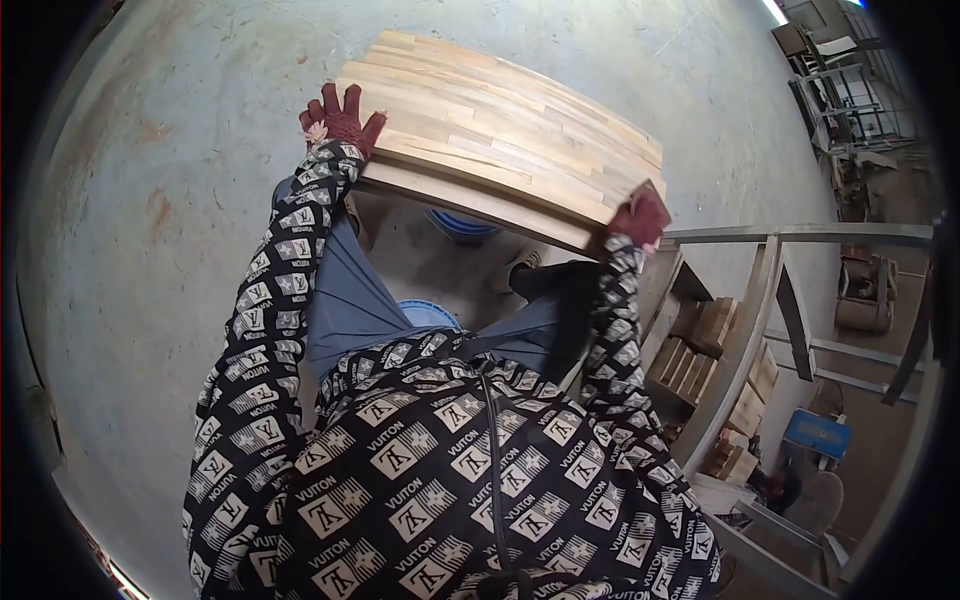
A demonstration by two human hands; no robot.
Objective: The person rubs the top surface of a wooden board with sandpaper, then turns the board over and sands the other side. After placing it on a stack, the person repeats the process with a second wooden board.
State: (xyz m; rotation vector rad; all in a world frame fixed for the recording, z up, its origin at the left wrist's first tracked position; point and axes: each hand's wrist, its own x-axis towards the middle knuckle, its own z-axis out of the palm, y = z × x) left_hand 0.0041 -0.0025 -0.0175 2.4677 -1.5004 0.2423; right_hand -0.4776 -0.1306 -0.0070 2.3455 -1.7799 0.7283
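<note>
A wide panel of glued pale wood strips [500,105] lies flat in front of me, with a second board [470,193] showing under its near edge. My left hand [345,122], in a dark red glove, is open at the panel's left end, its fingers spread and the thumb lying over the corner. At the right end, my right hand [636,222], gloved in the same colour, is closed on a flat reddish-brown piece of sandpaper [649,197]. That hand is slightly smeared by motion, and its fingers are partly hidden.
Below the panel, between my legs, stands a blue drum [463,224]; another blue round rim [428,313] shows nearer my lap. To the right, a metal frame [770,265] stands close by, with stacked wood blocks [690,365], a blue box [818,432] and a fan [820,500].
</note>
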